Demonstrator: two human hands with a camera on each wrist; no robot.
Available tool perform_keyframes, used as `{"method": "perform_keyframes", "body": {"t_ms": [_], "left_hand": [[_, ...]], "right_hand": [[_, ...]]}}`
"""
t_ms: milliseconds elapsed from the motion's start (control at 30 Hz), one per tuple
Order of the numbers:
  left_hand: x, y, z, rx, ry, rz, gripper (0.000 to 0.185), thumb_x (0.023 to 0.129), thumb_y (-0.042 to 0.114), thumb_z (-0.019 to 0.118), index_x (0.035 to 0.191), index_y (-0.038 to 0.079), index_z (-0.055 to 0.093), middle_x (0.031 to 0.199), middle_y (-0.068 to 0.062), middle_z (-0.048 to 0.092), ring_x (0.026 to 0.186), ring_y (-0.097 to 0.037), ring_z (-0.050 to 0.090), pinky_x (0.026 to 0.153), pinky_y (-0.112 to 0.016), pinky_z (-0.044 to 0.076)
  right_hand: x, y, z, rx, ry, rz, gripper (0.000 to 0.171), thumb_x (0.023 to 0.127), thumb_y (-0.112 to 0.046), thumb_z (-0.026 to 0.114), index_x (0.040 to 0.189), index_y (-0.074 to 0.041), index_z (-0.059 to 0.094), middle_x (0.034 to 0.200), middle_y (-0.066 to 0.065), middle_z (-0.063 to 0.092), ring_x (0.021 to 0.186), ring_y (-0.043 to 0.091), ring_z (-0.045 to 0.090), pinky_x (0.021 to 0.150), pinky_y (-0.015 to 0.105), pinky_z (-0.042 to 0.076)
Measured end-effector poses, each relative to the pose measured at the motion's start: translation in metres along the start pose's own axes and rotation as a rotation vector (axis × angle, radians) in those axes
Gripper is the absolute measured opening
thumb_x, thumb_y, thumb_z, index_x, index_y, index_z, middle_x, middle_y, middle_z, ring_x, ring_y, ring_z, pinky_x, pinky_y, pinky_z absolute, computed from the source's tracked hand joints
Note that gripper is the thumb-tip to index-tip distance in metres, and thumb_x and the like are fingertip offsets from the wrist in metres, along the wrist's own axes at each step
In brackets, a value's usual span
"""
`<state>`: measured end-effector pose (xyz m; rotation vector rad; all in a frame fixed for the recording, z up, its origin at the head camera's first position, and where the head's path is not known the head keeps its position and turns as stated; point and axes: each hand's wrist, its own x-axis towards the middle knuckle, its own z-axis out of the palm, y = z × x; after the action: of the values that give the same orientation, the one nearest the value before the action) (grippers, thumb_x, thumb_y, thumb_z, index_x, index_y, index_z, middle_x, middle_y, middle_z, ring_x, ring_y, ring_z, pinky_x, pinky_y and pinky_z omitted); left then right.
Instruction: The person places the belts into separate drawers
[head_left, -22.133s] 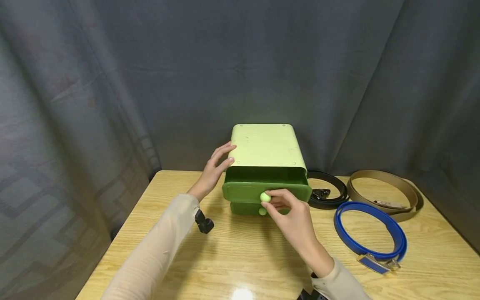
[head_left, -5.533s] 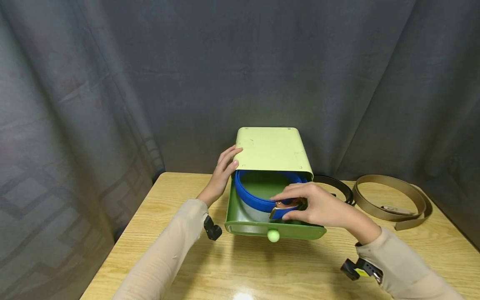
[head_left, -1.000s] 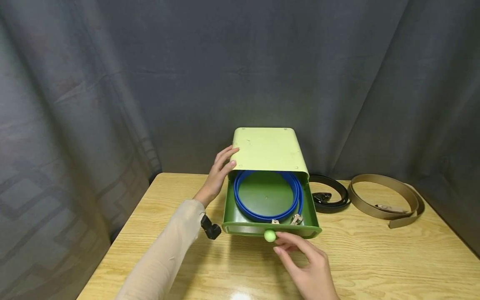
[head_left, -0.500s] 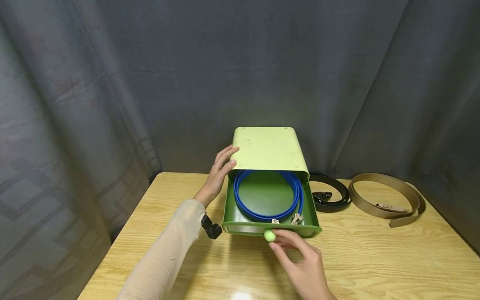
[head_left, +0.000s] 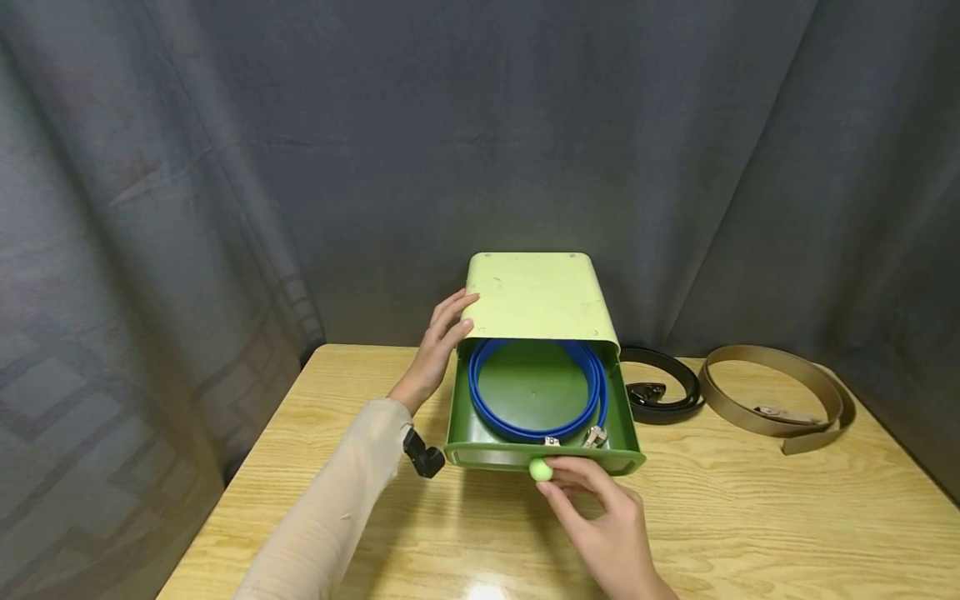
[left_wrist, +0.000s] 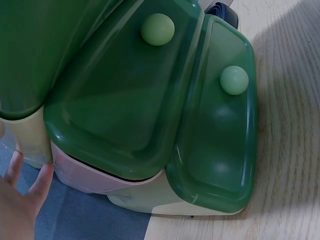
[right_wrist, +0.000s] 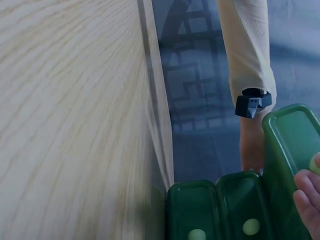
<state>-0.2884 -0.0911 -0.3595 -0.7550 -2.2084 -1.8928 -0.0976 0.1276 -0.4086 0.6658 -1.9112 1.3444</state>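
A small light-green drawer cabinet (head_left: 538, 292) stands on the table with its top green drawer (head_left: 618, 408) pulled out. Inside that drawer lies a coiled blue belt (head_left: 480, 400), its metal buckle (head_left: 596, 437) near the front. My right hand (head_left: 611, 525) pinches the drawer's round light-green knob (head_left: 540, 470) between thumb and index finger. My left hand (head_left: 433, 354) rests against the cabinet's left side, fingertips on the top edge. In the left wrist view, two lower drawers (left_wrist: 120, 100) sit closed beneath the extended one.
Right of the cabinet, a coiled black belt (head_left: 686, 408) lies on the wooden table (head_left: 720, 525). Beside it is a coiled brown belt (head_left: 738, 417) with its end loose. A dark grey curtain (head_left: 525, 150) hangs behind and at both sides.
Earlier the blue belt lay on the table, then my right hand held its buckle in the drawer. That hand has since let go and moved to the knob, closing finger and thumb on it.
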Motion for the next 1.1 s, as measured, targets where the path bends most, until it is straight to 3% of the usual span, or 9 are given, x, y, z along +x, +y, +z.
{"method": "perform_keyframes", "body": {"t_ms": [200, 267, 367, 433, 533, 700, 1100], "left_hand": [[0.0, 0.003, 0.0, -0.005, -0.017, -0.01, 0.049, 0.105, 0.024, 0.043, 0.152, 0.009, 0.04, 0.162, -0.004, 0.017, 0.144, -0.03, 0.023, 0.113, -0.055, 0.024], [-0.004, 0.015, 0.0, -0.008, -0.022, -0.013, 0.049, 0.104, 0.021, 0.043, 0.151, 0.005, 0.04, 0.162, -0.009, 0.016, 0.143, -0.032, 0.023, 0.113, -0.056, 0.024], [-0.004, 0.017, -0.001, -0.006, -0.03, -0.017, 0.05, 0.104, 0.02, 0.042, 0.151, 0.004, 0.039, 0.163, -0.011, 0.015, 0.144, -0.033, 0.022, 0.113, -0.057, 0.024], [-0.004, 0.016, -0.001, 0.004, -0.027, -0.01, 0.049, 0.105, 0.023, 0.042, 0.151, 0.007, 0.04, 0.163, -0.009, 0.016, 0.143, -0.032, 0.023, 0.113, -0.057, 0.024], [0.0, 0.001, -0.001, 0.019, -0.014, -0.002, 0.048, 0.105, 0.027, 0.043, 0.151, 0.013, 0.042, 0.162, -0.001, 0.018, 0.143, -0.027, 0.024, 0.112, -0.057, 0.024], [-0.001, -0.001, 0.0, 0.02, 0.0, 0.001, 0.047, 0.104, 0.032, 0.044, 0.149, 0.019, 0.045, 0.16, 0.004, 0.021, 0.141, -0.023, 0.026, 0.112, -0.055, 0.026], [-0.001, -0.001, 0.0, 0.001, 0.001, 0.002, 0.048, 0.103, 0.029, 0.045, 0.149, 0.015, 0.044, 0.16, 0.0, 0.02, 0.141, -0.025, 0.026, 0.112, -0.055, 0.026]], "right_hand": [[0.002, -0.001, -0.002, -0.007, -0.008, -0.002, 0.044, 0.067, 0.016, 0.081, 0.105, -0.003, 0.071, 0.092, 0.009, 0.074, 0.079, 0.01, 0.07, 0.079, 0.016, 0.052], [0.003, -0.001, -0.002, -0.01, -0.006, -0.009, 0.044, 0.067, 0.015, 0.081, 0.106, -0.004, 0.072, 0.093, 0.009, 0.074, 0.079, 0.009, 0.07, 0.078, 0.016, 0.052], [0.006, -0.002, -0.003, -0.026, -0.003, -0.028, 0.045, 0.068, 0.014, 0.081, 0.107, -0.007, 0.072, 0.094, 0.005, 0.075, 0.08, 0.009, 0.07, 0.077, 0.017, 0.053], [0.009, -0.003, -0.004, -0.032, -0.006, -0.03, 0.046, 0.069, 0.014, 0.081, 0.108, -0.008, 0.072, 0.094, 0.004, 0.075, 0.08, 0.008, 0.07, 0.077, 0.017, 0.053], [0.014, -0.004, -0.005, -0.045, -0.012, -0.025, 0.046, 0.069, 0.013, 0.081, 0.108, -0.01, 0.072, 0.094, 0.002, 0.075, 0.08, 0.007, 0.07, 0.077, 0.016, 0.053], [0.019, -0.003, -0.005, -0.049, -0.014, -0.038, 0.048, 0.067, 0.015, 0.081, 0.107, -0.009, 0.072, 0.093, 0.001, 0.075, 0.078, 0.007, 0.07, 0.076, 0.017, 0.053], [0.028, -0.002, -0.003, -0.039, -0.017, -0.016, 0.042, 0.07, 0.012, 0.082, 0.107, -0.006, 0.073, 0.089, 0.006, 0.075, 0.079, 0.007, 0.07, 0.079, 0.015, 0.051]]}}
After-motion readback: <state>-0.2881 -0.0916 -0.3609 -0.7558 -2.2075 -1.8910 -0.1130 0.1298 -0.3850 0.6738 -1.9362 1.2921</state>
